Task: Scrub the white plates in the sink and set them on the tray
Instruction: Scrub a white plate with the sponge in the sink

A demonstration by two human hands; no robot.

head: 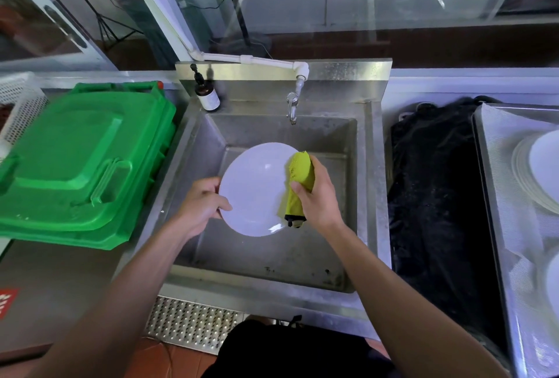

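Observation:
A round white plate (254, 190) is held over the steel sink (272, 256). My left hand (201, 202) grips its left rim, thumb on the face. My right hand (317, 196) grips a yellow-green scrubbing sponge (299, 178) and presses it against the plate's right side. At the far right a steel tray (496, 172) holds several white plates (541, 169), partly cut off by the frame edge.
A tap (292, 105) hangs over the sink's back wall, with a dark pump bottle (207, 96) at the back left corner. A green plastic bin lid (81, 163) lies on the left. A black cloth (432, 205) covers the surface between sink and tray.

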